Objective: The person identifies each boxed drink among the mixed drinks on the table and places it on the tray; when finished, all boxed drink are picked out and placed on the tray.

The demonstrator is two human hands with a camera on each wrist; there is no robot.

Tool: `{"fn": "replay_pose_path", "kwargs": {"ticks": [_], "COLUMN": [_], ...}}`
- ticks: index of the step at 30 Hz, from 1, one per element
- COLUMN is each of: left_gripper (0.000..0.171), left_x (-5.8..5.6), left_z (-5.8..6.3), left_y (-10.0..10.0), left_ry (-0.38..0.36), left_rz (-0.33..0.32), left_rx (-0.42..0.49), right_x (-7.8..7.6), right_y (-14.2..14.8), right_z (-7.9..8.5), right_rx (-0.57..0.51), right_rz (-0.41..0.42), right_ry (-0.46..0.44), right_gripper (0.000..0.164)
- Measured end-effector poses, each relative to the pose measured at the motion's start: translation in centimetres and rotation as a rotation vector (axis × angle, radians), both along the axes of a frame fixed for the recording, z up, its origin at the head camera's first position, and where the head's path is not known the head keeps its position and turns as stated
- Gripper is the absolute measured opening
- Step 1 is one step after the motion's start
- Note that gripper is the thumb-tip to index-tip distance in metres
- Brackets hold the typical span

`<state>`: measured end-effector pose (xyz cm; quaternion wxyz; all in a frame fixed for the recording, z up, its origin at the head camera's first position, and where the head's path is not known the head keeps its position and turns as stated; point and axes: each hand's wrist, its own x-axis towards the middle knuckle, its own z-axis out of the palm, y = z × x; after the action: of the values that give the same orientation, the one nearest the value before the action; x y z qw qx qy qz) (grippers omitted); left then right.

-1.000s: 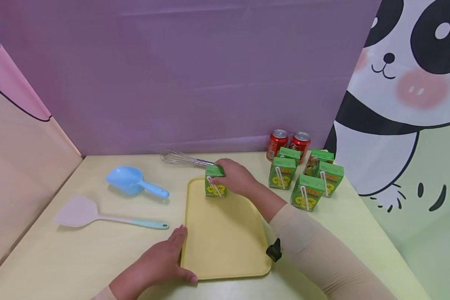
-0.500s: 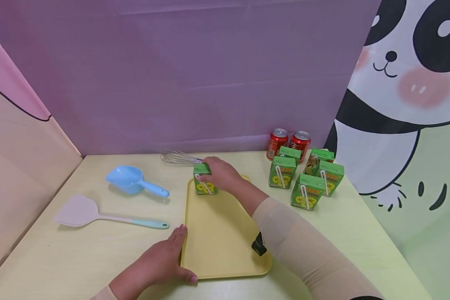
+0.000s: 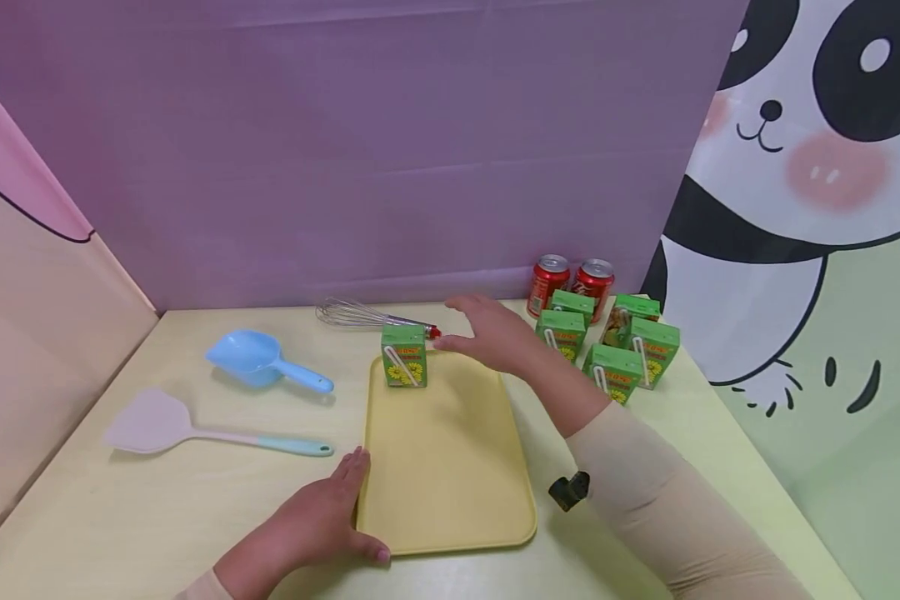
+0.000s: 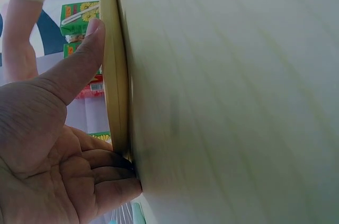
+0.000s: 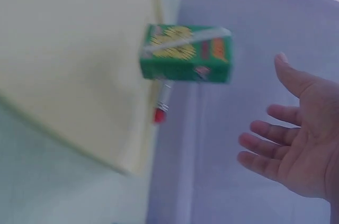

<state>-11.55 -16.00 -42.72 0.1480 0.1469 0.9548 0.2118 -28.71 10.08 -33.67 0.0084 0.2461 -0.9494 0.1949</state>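
Observation:
A green drink carton (image 3: 404,357) with a straw on its front stands upright in the far left corner of the yellow tray (image 3: 450,467). To its right, my right hand (image 3: 495,335) is off the carton, thumb and fingers spread with nothing between them. The right wrist view shows the carton (image 5: 185,69) apart from that open palm (image 5: 307,139). My left hand (image 3: 318,518) rests against the tray's near left corner, fingers along the left side and thumb at the front edge. In the left wrist view, the thumb and fairly straight fingers touch the tray's rim (image 4: 116,86).
Several more green cartons (image 3: 617,372) stand right of the tray, partly behind my right forearm. Two red cans (image 3: 548,287) are behind them. A whisk (image 3: 360,316) lies beyond the tray; a blue scoop (image 3: 258,360) and a pale spatula (image 3: 157,422) lie to the left.
The right hand moved the carton left to the tray's far left corner, let go of it and drew back to the right. The left hand stayed at the tray.

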Motion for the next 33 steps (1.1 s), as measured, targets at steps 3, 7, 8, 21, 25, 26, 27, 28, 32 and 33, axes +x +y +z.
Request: {"fn": "replay_pose_path", "kwargs": {"ticks": [3, 7, 8, 21, 25, 26, 27, 28, 32, 33], "left_gripper": [0.129, 0.129, 0.129, 0.13, 0.13, 0.13, 0.13, 0.13, 0.129, 0.128], "left_x": [0.1, 0.0, 0.0, -0.1, -0.1, 0.0, 0.0, 0.0, 0.0, 0.0], "left_z": [0.0, 0.1, 0.1, -0.3, -0.4, -0.4, -0.4, -0.4, -0.4, -0.4], "left_y": [0.0, 0.0, 0.0, 0.0, -0.1, -0.1, -0.1, -0.1, -0.1, -0.1], "left_ry": [0.005, 0.0, -0.001, -0.002, -0.007, -0.006, -0.004, -0.001, 0.008, 0.009], "left_rz": [0.0, -0.003, -0.004, 0.0, 0.006, 0.005, 0.005, 0.003, -0.006, -0.007], "left_rx": [0.0, -0.001, -0.002, -0.003, -0.006, -0.008, -0.009, -0.009, -0.008, -0.007], "right_x": [1.1, 2.3, 2.6, 4.2, 4.2, 4.1, 4.1, 4.0, 3.8, 3.8], "right_y": [2.7, 6.6, 7.5, 15.8, 16.8, 17.0, 17.1, 17.3, 17.7, 17.8], "right_z": [1.2, 2.0, 2.2, 0.3, -1.0, -1.4, -1.6, -1.9, -2.4, -2.4], "right_rx": [0.024, 0.081, 0.095, 0.169, 0.19, 0.189, 0.182, 0.176, 0.15, 0.148], "right_rz": [-0.02, -0.088, -0.106, -0.216, -0.212, -0.214, -0.216, -0.221, -0.227, -0.227], "right_ry": [-0.009, -0.017, -0.02, -0.076, -0.09, -0.095, -0.1, -0.103, -0.094, -0.089], "right_gripper": [0.075, 0.077, 0.078, 0.081, 0.077, 0.075, 0.074, 0.071, 0.064, 0.063]}}
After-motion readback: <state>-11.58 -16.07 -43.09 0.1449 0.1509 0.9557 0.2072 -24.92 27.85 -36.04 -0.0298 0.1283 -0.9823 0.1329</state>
